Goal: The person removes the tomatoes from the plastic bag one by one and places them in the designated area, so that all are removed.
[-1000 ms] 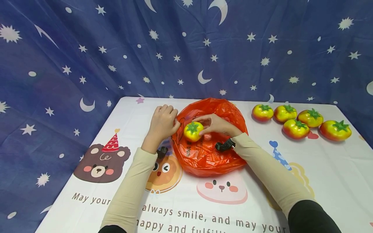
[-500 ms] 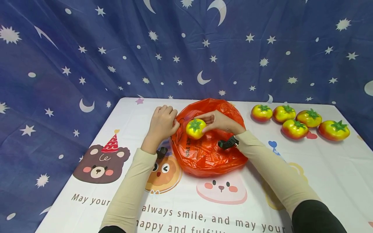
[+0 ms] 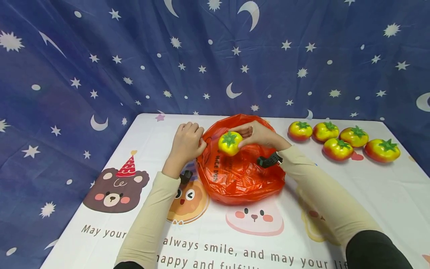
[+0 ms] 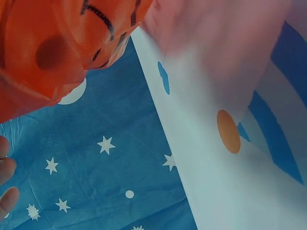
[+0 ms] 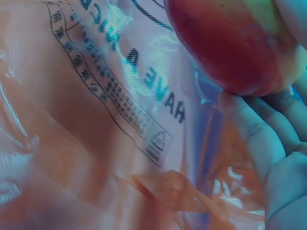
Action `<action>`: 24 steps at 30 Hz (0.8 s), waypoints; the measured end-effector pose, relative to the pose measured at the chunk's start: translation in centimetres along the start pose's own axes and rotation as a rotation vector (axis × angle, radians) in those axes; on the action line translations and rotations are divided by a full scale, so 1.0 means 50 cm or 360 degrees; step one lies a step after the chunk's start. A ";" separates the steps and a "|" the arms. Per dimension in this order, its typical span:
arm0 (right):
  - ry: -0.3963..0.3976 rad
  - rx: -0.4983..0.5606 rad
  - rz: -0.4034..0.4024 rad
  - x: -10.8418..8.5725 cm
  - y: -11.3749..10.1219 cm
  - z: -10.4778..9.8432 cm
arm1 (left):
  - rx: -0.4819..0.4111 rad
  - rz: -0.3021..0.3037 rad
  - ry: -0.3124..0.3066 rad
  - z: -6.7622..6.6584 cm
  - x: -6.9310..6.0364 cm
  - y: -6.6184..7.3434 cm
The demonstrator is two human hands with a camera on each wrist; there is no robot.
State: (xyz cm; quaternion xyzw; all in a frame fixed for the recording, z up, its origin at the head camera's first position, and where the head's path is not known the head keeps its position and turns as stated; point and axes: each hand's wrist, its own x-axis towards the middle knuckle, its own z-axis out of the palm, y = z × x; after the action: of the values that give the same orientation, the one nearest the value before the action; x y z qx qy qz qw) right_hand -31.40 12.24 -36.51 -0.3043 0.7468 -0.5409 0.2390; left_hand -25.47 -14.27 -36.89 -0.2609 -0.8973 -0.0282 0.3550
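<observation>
My right hand (image 3: 256,135) pinches a glossy yellow-and-red tomato (image 3: 230,144) with a green leafy top, above the mouth of a red plastic bag (image 3: 248,183). In the right wrist view the fingers (image 5: 259,139) lie under the reddish side of the tomato (image 5: 240,48), with printed bag film behind. My left hand (image 3: 188,142) is curled at the bag's left rim and grips its edge. The left wrist view shows the bag (image 4: 43,52) at the upper left; whose fingertips show at its left edge I cannot tell.
Several similar tomatoes (image 3: 337,149) lie grouped at the back right of the white, cartoon-printed tablecloth (image 3: 376,198). A blue curtain (image 3: 188,56) with stars and moons hangs behind the table.
My right hand has lifted the tomato and carried it slightly to the right and away from me, over the bag. The left hand has stayed at the bag's rim.
</observation>
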 end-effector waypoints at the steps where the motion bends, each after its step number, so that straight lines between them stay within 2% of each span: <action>1: -0.0003 -0.0005 -0.0003 -0.002 -0.002 -0.003 | 0.0000 -0.0002 0.0001 0.000 0.000 0.000; 9: 0.0078 -0.0152 0.0034 -0.029 -0.037 -0.022 | 0.0006 -0.0002 0.0001 0.003 -0.001 0.000; 20: 0.0169 -0.0247 0.0068 -0.066 -0.071 -0.051 | -0.0003 0.0003 0.0005 0.005 0.000 0.000; 24: 0.0198 -0.0233 0.0098 -0.083 -0.080 -0.062 | -0.0007 0.0004 0.0003 0.004 0.000 0.001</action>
State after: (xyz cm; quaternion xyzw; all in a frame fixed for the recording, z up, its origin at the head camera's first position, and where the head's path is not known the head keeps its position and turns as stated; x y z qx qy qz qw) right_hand -29.81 16.32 -31.64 -0.2636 0.8068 -0.4952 0.1857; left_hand -25.59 -14.18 -37.02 -0.2629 -0.8965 -0.0299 0.3555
